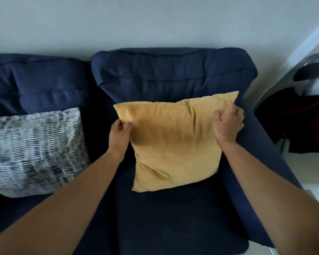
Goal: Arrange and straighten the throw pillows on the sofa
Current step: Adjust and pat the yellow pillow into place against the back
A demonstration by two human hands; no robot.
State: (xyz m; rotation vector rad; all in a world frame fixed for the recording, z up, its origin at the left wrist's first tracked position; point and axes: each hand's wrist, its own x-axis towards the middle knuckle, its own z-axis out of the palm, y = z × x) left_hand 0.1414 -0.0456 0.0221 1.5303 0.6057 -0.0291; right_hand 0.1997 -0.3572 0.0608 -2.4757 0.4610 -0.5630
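Observation:
A mustard-yellow throw pillow [171, 142] stands tilted on the right seat of the navy sofa [173, 76], leaning toward the back cushion. My left hand [119, 133] pinches its upper left edge. My right hand [227, 122] grips its upper right corner, fingers bunched in the fabric. A grey and white patterned pillow [35, 151] lies propped on the left seat, untouched.
The sofa's right armrest [261, 144] runs along beside the yellow pillow. Past it stand a metal-framed chair [309, 69] and dark bags [293, 126] on the floor. A pale wall [155, 21] rises behind the sofa.

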